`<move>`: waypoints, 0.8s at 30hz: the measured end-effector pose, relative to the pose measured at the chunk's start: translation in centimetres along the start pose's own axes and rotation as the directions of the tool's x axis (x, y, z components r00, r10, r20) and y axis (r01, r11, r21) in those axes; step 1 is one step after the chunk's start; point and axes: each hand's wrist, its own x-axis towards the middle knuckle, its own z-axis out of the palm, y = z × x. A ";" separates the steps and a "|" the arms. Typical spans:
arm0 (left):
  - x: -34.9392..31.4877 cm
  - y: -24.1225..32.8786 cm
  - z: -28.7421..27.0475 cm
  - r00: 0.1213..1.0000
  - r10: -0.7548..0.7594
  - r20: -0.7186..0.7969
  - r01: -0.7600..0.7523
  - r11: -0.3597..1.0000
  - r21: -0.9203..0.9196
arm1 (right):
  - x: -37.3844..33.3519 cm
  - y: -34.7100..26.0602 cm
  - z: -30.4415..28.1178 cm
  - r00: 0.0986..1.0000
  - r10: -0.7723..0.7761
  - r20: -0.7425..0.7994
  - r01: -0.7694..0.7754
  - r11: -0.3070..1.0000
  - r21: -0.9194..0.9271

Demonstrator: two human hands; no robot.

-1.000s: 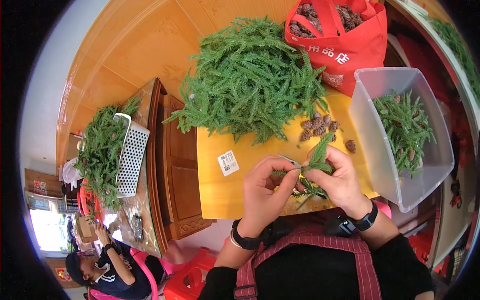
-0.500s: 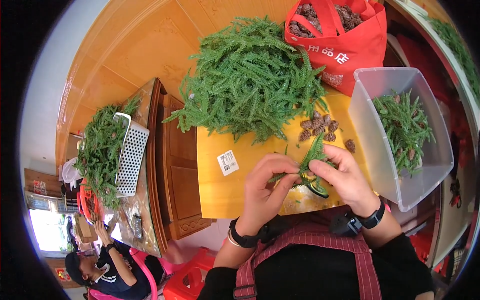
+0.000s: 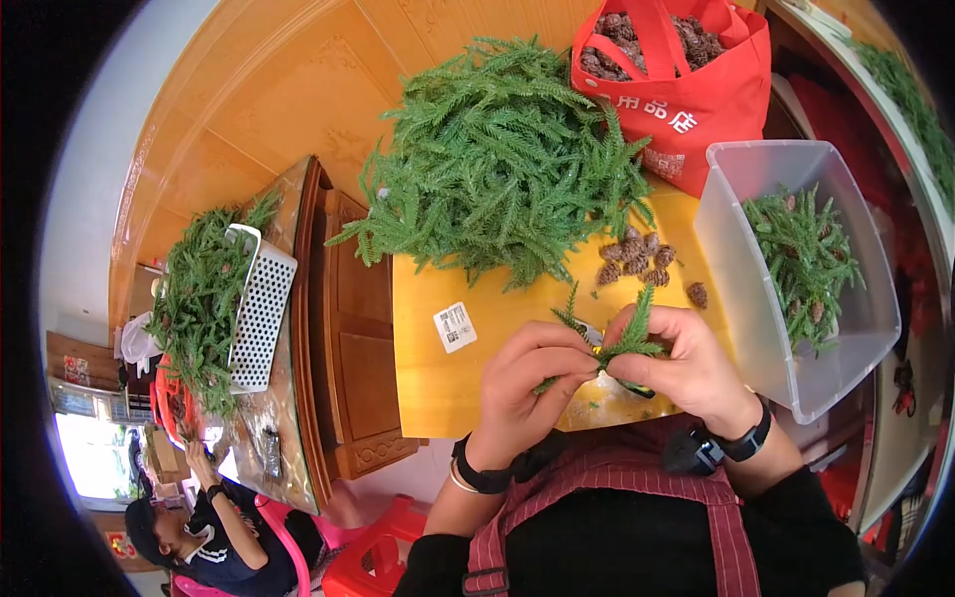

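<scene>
Bunch of green sprigs point(image 3: 634, 337), one; held above the yellow desk point(image 3: 426, 373), one.
Left hand point(image 3: 534, 376), one: fingers clamped on the bunch. Right hand point(image 3: 699, 370), one: fingers clamped on the same bunch, near the left. On the desk: greenery heap point(image 3: 507, 164), one; white label point(image 3: 455, 327), one; loose pine cones point(image 3: 634, 251), one apart, the rest clustered, overlapping, exact count unclear. Clear bin point(image 3: 865, 298), one, at right, holding sprigs; red bag point(image 3: 718, 119), one, cone-filled.

From my head, the left fisheye camera looks steeply down over my maroon pinstriped apron point(image 3: 607, 486) at my left hand point(image 3: 534, 373) and right hand point(image 3: 691, 370), close below, its wide view stretching past the yellow tabletop point(image 3: 426, 393) to a seated co-worker point(image 3: 242, 537) leftward.
</scene>
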 end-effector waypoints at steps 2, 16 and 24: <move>-0.3 -0.3 -0.1 1.000 0.021 -0.003 -0.021 1.000 0.016 | -0.1 0.2 0.1 1.000 0.010 -0.012 -0.010 0.999 -0.040; -0.8 -0.1 0.1 0.998 0.015 -0.058 -0.013 0.999 0.045 | 0.0 1.2 0.5 0.993 -0.115 -0.040 0.111 0.989 -0.102; -0.8 -0.1 0.8 0.987 -0.131 -0.096 0.120 0.986 -0.115 | 0.4 1.9 0.6 0.909 -0.408 -0.082 0.366 0.878 -0.307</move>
